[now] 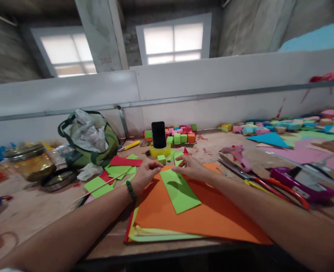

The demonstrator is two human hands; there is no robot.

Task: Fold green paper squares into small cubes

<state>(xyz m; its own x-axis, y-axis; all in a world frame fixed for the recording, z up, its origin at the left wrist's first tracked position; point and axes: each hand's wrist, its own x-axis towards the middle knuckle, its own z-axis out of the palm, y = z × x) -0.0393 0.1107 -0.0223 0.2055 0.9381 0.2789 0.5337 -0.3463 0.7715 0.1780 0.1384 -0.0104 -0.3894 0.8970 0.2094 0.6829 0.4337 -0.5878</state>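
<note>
A light green paper strip (180, 190) lies on a stack of orange sheets (212, 215) near the table's front edge. My left hand (144, 176), with a green bead bracelet at the wrist, rests at the strip's far left corner, fingers bent and touching the paper. My right hand (190, 167) presses on the strip's far right corner. Both hands pinch or hold the strip's far end. A small green foam cube (161, 159) sits just beyond my fingers.
A black phone (158, 135) stands in a yellow tape roll (160, 151). Coloured foam cubes (181, 135) line the back wall. Green and red paper scraps (118, 170), a green bag (87, 138), a glass jar (31, 160) lie left. A pink glue gun (237, 155) and scissors (269, 185) lie right.
</note>
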